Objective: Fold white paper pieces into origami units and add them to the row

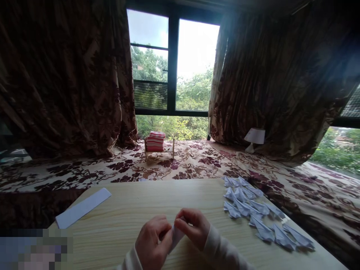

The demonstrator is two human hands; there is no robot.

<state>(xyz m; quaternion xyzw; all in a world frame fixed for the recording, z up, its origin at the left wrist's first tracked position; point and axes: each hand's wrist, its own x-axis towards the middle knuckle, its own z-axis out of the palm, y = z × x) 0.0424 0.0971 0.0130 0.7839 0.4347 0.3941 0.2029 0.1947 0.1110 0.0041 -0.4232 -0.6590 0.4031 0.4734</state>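
Near the front of the light wood table (126,210), my left hand (154,240) and my right hand (194,227) meet over a small piece of folded white paper (176,238). Thumb and fingers of my right hand pinch its upper end. My left hand grips it along the left side, its fingertips partly hidden. Several folded paper planes (242,202) lie in rows at the table's right side. A stack of white paper strips (83,207) rests at the left edge, apart from both hands.
Beyond the table a flower-patterned cloth (194,161) covers a ledge below the window. On it stand a small rack (159,150) with folded red-and-white striped cloths (155,141) and a white lamp (254,137). At lower left is a pixelated patch.
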